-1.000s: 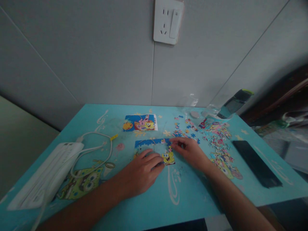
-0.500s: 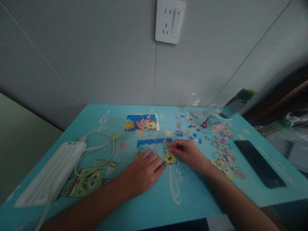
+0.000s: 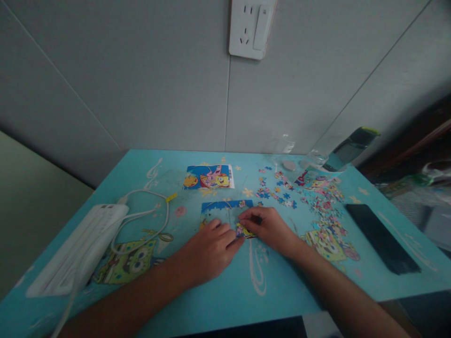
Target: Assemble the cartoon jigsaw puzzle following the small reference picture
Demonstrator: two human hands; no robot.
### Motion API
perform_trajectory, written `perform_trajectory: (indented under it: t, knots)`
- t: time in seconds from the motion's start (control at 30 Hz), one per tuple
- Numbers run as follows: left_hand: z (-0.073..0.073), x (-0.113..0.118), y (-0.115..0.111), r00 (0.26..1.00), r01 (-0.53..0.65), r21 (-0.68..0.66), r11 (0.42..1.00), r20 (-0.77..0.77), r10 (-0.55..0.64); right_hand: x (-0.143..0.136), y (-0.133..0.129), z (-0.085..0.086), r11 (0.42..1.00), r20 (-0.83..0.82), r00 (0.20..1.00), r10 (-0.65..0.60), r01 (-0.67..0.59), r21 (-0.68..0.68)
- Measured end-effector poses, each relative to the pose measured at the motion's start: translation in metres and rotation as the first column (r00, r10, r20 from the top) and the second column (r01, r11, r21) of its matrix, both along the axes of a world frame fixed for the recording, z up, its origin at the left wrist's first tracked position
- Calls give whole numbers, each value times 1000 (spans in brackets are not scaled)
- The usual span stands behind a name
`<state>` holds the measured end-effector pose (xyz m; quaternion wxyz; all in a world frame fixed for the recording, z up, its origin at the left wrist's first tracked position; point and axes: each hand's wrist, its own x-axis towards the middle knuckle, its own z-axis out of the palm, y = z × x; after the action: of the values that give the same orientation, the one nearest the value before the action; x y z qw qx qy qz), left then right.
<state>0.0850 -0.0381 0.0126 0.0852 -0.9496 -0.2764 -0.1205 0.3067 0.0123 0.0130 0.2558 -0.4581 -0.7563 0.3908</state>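
A partly assembled jigsaw puzzle [image 3: 227,205] lies flat at the middle of the table, with a blue top edge and a yellow cartoon figure at its lower right. My left hand [image 3: 214,246] rests over its lower left part, palm down, fingers lightly bent and apart, holding nothing that I can see. The thumb reaches towards the bottom edge. Above the puzzle's right side, my right hand [image 3: 269,227] has thumb and forefinger pinched together at what seems a small puzzle piece, mostly hidden by the fingertips. Loose puzzle pieces [image 3: 278,192] lie scattered beyond it.
A picture card [image 3: 209,177] lies behind the puzzle. More pieces [image 3: 327,206] are heaped at the right, beside a black flat object [image 3: 382,238]. A white power strip [image 3: 82,246] with a cable [image 3: 165,225] occupies the left. Clear containers [image 3: 317,158] stand at the back right.
My right hand has moved slightly left and down over the puzzle, now covering more of the yellow figure. My left hand stays nearly in place. The view has shifted a little.
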Motion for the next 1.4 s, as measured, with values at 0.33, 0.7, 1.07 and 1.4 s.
perform_trajectory:
  t: [0.33, 0.7, 1.07, 1.4]
  knots:
    - [0, 1, 0, 1000, 9, 27, 1000, 10, -9, -4, 0, 1, 997, 29, 1000, -5, 3, 72]
    - [-3, -2, -6, 999, -30, -61, 998, 20, 31, -4, -2, 3, 999, -62, 997, -35, 33, -31]
    - [-8, -4, -3, 1000, -11, -70, 997, 12, 12, -9, -1, 6, 998, -66, 996, -66, 66, -1]
    - [-7, -6, -2, 997, 37, -46, 998, 72, -34, 44, 23, 19, 956, 59, 961, -272, 262, 135]
